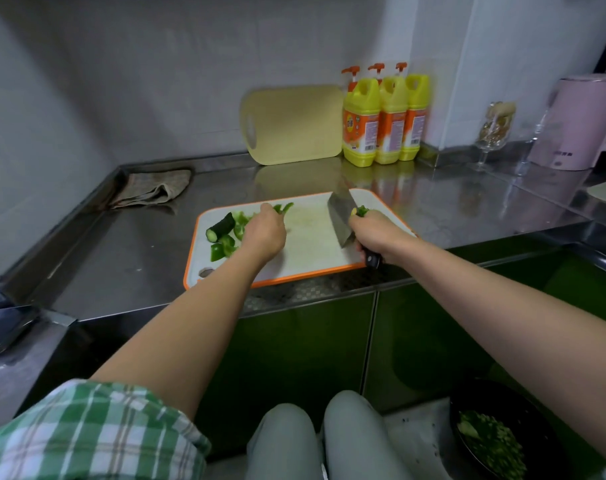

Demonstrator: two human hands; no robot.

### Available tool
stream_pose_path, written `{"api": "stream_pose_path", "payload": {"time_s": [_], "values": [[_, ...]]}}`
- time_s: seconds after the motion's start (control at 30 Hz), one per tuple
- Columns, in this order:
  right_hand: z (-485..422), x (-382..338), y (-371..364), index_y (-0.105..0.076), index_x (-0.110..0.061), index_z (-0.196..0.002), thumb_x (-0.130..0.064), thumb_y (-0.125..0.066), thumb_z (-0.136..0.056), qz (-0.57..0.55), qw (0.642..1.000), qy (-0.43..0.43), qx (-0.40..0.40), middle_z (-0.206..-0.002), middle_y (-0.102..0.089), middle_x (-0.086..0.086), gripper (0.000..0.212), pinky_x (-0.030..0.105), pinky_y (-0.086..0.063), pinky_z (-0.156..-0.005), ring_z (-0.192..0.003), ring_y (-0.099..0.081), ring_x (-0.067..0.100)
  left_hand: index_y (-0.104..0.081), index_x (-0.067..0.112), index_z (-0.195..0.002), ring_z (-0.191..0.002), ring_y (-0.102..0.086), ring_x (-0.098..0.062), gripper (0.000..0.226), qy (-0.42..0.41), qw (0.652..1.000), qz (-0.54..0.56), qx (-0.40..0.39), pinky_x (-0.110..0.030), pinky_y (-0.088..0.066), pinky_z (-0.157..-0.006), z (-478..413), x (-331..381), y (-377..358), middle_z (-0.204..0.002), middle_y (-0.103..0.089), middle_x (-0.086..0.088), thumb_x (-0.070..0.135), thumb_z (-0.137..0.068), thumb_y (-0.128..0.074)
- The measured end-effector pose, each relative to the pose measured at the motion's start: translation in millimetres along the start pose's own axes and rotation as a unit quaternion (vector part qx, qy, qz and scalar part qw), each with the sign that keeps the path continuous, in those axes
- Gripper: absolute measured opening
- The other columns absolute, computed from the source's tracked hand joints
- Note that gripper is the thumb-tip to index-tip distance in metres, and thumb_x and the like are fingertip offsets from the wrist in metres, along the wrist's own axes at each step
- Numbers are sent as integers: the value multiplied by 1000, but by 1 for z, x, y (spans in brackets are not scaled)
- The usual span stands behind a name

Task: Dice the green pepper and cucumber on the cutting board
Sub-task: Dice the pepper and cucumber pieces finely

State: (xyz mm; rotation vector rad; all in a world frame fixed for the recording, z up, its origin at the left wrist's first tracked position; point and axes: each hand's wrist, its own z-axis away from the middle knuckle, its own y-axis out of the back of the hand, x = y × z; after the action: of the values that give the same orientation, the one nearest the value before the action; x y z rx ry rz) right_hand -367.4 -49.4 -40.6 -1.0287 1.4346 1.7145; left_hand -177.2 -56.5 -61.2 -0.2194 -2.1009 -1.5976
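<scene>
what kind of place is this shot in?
Probably a home kitchen: steel counter, a cutting board with cut green pepper and cucumber, the right hand gripping a cleaver, and dish-soap bottles against the tiled wall.

Location type: home kitchen. Indicators:

- A stainless steel counter [433, 216] runs along a pale wall [156, 81], with glossy green cabinet doors [294, 341] below it.
- A white cutting board [308, 244] with an orange rim lies on the counter. It carries pepper pieces [225, 245], a cucumber piece [221, 226] and a knife [341, 216].
- A yellow board [294, 124] leans against the wall, just beside three dish soap bottles [384, 116].
- A folded cloth [152, 188] lies in the counter corner.
- A pink kettle [578, 123] and stemmed glasses [493, 129] stand at the right.
</scene>
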Motion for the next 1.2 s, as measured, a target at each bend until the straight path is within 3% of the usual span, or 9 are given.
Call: {"api": "stream_pose_path", "payload": {"time_s": [0.1, 0.2, 0.4, 0.5, 0.63, 0.8, 1.07, 1.2], "values": [[0, -4, -2, -45, -10, -79, -22, -35, -102, -39, 998, 10, -54, -54, -45, 8, 28, 14, -28, -33, -25, -38, 11, -40, -2, -115, -100, -55, -43, 26, -58, 996, -62, -10, -41, -35, -70, -2, -1, -4, -114, -58, -28, 21, -105, -31], [2, -4, -9, -46, -11, -79, -20, -38, -100, -8, 993, 17, -113, -55, -45, 7, 24, 14, -27, -31, -27, -38, 11, -39, -1, -113, -97, -56, -44, 20, -84, 991, -105, -11, -41, -33, -67, -4, -9, -7, -110, -59, -29, 14, -103, -33], [-14, 6, 5, -43, -11, -77, -25, -35, -103, -4, 1000, -11, -19, -57, -45, 9, 31, 11, -28, -32, -25, -38, 10, -39, 2, -113, -92, -59, -42, 17, -132, 978, -162, -10, -42, -37, -66, -5, -17, -12, -106, -62, -24, 15, -101, -38], [-12, 1, 5, -44, -10, -79, -20, -39, -100, -35, 998, 3, -53, -55, -44, 8, 24, 13, -28, -34, -26, -37, 12, -40, 4, -113, -93, -59, -40, 17, -174, 966, -192, -1, -41, -36, -67, -7, -12, -15, -106, -61, -21, 17, -101, -39], [-8, 2, 2, -46, -8, -78, -16, -41, -98, 3, 996, 3, -89, -55, -46, 8, 22, 13, -27, -31, -26, -38, 11, -41, 6, -118, -100, -57, -39, 22, -196, 951, -240, 4, -40, -34, -69, -11, -7, -19, -112, -59, -19, 18, -101, -40], [-13, 5, 11, -42, -11, -76, -18, -35, -101, 4, 1000, -2, -13, -56, -45, 9, 26, 10, -26, -32, -29, -39, 15, -44, 5, -120, -105, -51, -40, 32, -181, 962, -200, -36, -42, -36, -80, -9, -9, -23, -118, -53, -21, 31, -102, -40], [-14, -8, -2, -47, -7, -87, -15, -37, -98, 19, 998, 35, -47, -58, -47, 8, 17, 18, -34, -39, -39, -41, 19, -40, 11, -141, -124, -40, -30, 68, -164, 982, -57, -72, -35, -34, -102, 1, -13, -10, -134, -39, -14, 44, -87, -65], [-14, -9, -11, -45, -7, -76, -15, -36, -98, 50, 997, 26, -61, -60, -46, 11, 25, 27, -38, -48, -46, -42, 21, -44, 14, -139, -123, -41, -29, 62, -177, 981, -70, -44, -36, -32, -102, 11, -22, 5, -133, -44, -12, 37, -85, -65]]}}
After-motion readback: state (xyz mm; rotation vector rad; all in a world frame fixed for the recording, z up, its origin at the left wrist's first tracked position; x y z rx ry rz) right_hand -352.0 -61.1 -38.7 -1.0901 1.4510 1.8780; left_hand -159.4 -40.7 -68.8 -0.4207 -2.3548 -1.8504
